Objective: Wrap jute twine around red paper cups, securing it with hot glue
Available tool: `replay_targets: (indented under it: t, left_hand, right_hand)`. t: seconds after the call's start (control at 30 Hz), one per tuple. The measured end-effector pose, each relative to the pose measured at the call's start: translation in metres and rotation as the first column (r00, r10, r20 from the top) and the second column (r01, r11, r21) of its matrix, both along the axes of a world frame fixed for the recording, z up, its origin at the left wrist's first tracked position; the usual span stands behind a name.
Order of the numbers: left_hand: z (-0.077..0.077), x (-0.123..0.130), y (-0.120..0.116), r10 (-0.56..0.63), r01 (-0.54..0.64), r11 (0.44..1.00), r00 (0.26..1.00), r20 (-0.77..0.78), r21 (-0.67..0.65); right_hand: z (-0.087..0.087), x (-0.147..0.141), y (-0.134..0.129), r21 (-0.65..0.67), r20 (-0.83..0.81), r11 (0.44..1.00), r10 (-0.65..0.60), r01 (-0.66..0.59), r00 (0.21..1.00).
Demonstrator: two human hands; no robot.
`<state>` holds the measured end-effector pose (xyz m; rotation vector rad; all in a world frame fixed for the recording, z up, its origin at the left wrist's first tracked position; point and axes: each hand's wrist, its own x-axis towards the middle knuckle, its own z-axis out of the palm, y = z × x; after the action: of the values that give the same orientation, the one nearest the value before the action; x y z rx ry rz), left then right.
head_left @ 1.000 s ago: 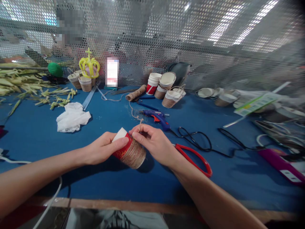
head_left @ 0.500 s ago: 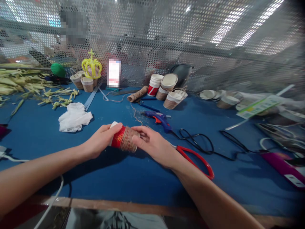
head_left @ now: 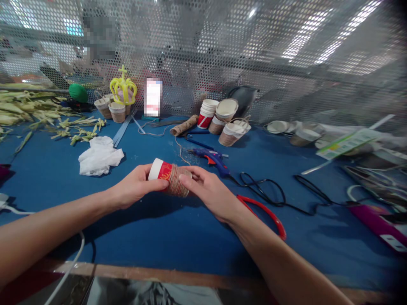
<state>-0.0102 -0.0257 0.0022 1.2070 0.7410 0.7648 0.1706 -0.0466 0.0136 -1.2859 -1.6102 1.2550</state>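
A red and white paper cup lies on its side between my hands, raised over the blue table. Brown twine is wound in rows around part of it. My left hand grips the white and red end, thumb across the front. At the other end, my right hand is closed on the twine-wrapped part, thumb on the windings. A loose strand of twine runs from behind the cup back toward a twine roll. The far side of the cup and some fingertips are hidden.
A blue glue gun with a black cord lies beyond my right hand, near red-handled scissors. Crumpled white tissue is at left. Along the back stand paper cups, twine-wrapped cups and a yellow crown. A purple power strip sits at right.
The cup has turned and shifted slightly right and up in my hands. My left thumb has moved from its upper edge to across its front.
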Motion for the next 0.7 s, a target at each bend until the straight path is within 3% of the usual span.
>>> replay_targets:
  t: [0.27, 0.47, 0.7]
  left_hand:
    - [-0.0011, 0.0001, -0.0001, -0.002, 0.003, 0.999, 0.999, -0.039, 0.034]
    - [0.0007, -0.0013, 0.0024, -0.038, 0.037, 0.998, 0.999, 0.005, 0.059]
    - [0.0030, -0.0016, 0.0025, -0.002, 0.021, 0.992, 0.988, -0.155, 0.123]
  right_hand:
    - [-0.0004, 0.0005, -0.0005, 0.012, 0.032, 1.000, -0.003, 0.002, 0.999]
    - [-0.0016, 0.0007, 0.0018, -0.133, -0.166, 0.991, -0.031, 0.009, 0.986]
    - [-0.0014, -0.0002, 0.0018, -0.215, -0.285, 0.976, -0.045, -0.018, 0.958]
